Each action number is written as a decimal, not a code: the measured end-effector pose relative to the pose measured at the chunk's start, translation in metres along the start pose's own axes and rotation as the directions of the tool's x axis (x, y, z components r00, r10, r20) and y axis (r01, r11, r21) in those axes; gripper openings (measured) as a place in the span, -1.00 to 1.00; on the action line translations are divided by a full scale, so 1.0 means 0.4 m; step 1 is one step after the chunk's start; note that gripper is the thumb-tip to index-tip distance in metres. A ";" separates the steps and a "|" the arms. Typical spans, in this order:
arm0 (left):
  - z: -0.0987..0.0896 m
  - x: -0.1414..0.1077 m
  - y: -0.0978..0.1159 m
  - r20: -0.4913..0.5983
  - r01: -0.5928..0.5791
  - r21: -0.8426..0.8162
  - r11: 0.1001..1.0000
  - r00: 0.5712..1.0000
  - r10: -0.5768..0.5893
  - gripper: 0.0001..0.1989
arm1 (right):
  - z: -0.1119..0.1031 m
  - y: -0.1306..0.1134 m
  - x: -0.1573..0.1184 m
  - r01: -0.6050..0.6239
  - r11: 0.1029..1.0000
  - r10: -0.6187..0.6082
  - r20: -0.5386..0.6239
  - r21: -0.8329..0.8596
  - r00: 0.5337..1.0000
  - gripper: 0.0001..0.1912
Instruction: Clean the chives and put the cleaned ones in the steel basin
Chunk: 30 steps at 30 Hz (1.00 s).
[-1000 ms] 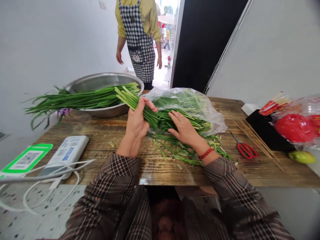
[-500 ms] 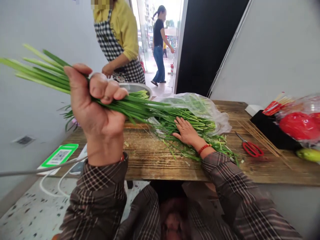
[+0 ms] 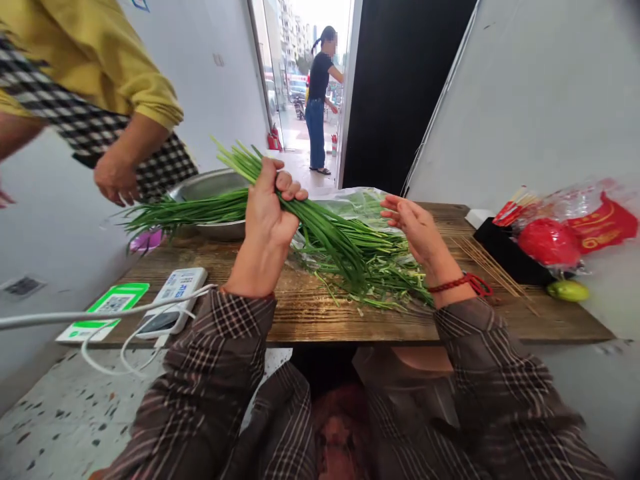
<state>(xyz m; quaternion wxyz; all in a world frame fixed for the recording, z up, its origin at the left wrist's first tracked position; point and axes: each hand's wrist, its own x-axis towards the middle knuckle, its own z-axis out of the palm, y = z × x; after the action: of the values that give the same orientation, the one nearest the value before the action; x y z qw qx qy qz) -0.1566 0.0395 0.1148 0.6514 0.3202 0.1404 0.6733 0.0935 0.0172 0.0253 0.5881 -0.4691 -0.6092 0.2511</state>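
My left hand [image 3: 273,220] is closed round a bunch of garlic chives [image 3: 330,240], above the wooden table. Pale stem ends stick up past the thumb, and the dark green leaves droop to the right. My right hand [image 3: 413,223] is raised with fingers loosely apart and nothing in them. Beneath it lies a heap of loose chives [image 3: 385,243], partly in a clear plastic bag [image 3: 350,195]. Scraps of leaf [image 3: 390,293] litter the wood nearby. More chives [image 3: 200,210] lie across a metal basin [image 3: 210,180] on the left.
A person in a checked apron [image 3: 100,127] stands at the left. Another person [image 3: 317,100] is in the doorway. The wooden table [image 3: 325,327] holds a cabled white device [image 3: 175,300], a green code card [image 3: 115,300], thin sticks [image 3: 493,267] and a black box [image 3: 510,250].
My left hand has moved right and away from me with the chives, whose leaves now droop. My right hand has lifted off the heap. The aproned person appears farther left.
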 end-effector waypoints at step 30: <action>-0.053 -0.040 -0.160 0.107 0.141 0.061 0.988 0.983 -0.147 -0.82 | 0.061 -0.167 -0.112 0.355 0.871 -0.328 0.135 -0.339 0.935 -0.78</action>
<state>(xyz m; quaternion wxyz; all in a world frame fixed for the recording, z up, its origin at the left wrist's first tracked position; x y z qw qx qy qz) -0.1202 0.0360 0.0559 0.6964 0.3634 0.1447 0.6016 0.0459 -0.0447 0.0566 0.5049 -0.4437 -0.7390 0.0450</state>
